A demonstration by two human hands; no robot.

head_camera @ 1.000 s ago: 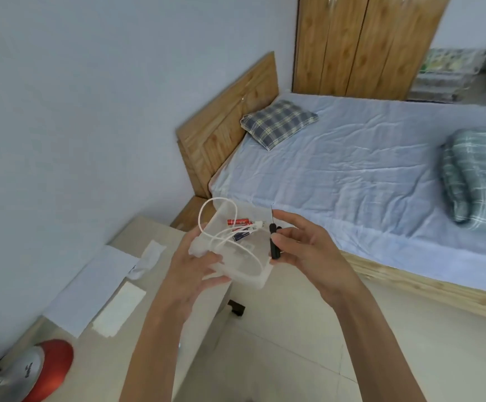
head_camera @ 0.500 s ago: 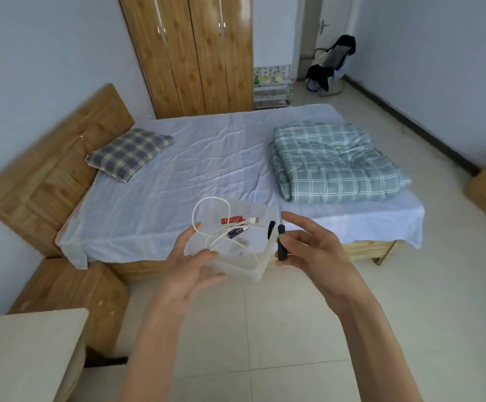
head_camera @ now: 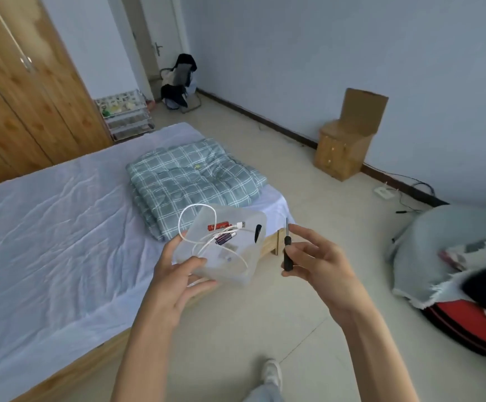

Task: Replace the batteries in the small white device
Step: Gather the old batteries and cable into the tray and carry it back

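My left hand (head_camera: 178,274) holds a translucent plastic box (head_camera: 247,242) by its near corner, above the bed's edge. Inside lie a red battery (head_camera: 218,226), a dark purple battery (head_camera: 225,237), a coiled white USB cable (head_camera: 198,227), a small black piece (head_camera: 257,233) and a small white item I cannot make out. My right hand (head_camera: 320,262) pinches a small black-handled screwdriver (head_camera: 287,250), held upright just right of the box. No small white device is clearly recognisable.
A bed with a pale blue sheet (head_camera: 47,227) and a folded checked quilt (head_camera: 189,181) lies to the left. A wooden wardrobe (head_camera: 18,97) stands behind it. A small cardboard cabinet (head_camera: 349,140) is at the far wall. A pile of clothes and bags (head_camera: 456,265) lies at the right. Tiled floor lies below.
The view has swung to the right, from the desk and headboard to the foot of the bed and the far wall. Both hands keep the same hold on box and screwdriver.
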